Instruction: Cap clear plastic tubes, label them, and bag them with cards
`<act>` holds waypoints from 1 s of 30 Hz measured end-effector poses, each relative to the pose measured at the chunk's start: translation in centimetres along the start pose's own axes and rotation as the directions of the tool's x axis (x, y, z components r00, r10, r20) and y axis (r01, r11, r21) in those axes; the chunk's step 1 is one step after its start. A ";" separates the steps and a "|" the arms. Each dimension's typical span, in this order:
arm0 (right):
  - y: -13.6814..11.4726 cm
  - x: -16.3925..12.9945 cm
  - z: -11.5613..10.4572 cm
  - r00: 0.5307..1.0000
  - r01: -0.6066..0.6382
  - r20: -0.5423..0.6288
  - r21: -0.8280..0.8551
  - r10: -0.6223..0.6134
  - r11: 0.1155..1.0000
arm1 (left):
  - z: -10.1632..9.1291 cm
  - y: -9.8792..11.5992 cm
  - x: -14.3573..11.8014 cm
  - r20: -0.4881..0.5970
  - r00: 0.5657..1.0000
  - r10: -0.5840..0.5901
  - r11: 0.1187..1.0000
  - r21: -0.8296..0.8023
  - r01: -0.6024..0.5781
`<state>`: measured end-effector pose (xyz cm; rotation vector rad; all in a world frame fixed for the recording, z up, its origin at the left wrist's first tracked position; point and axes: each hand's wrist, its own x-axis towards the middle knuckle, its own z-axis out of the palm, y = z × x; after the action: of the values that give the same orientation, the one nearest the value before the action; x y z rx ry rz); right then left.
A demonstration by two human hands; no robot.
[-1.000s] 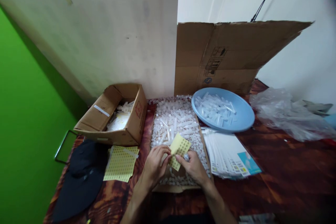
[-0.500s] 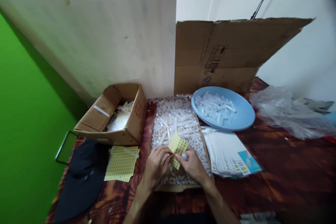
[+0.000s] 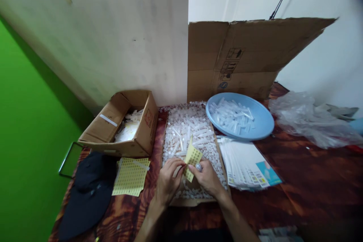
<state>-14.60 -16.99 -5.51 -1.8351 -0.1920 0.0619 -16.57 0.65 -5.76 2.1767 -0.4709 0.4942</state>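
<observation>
crowded bench, open only at the right
bare table (image 3: 312, 181) lay beyond the card stack (image 3: 246, 164); open carton (image 3: 124, 124) and black cap (image 3: 85, 193) blocked the left.

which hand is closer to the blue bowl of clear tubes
Right. The right hand sits below and left of the blue bowl, over the tray of white pieces; the left hand is farther left, beyond the yellow sticker sheet.

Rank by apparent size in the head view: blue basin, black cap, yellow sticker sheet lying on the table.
1 and 2. Blue basin and black cap: alike, and the cap sits nearer the camera, so unranked.
3. Yellow sticker sheet.
</observation>
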 end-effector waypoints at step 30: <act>2.2 0.1 -0.1 0.965 -0.207 -0.080 0.348 0.249 0.914 | -1.2 0.5 1.1 0.145 0.979 -0.141 0.966 -0.196 0.168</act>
<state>-14.25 -17.63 -7.57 -1.5043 0.1179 0.1369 -16.14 1.16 -4.19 2.0313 -0.3994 0.2079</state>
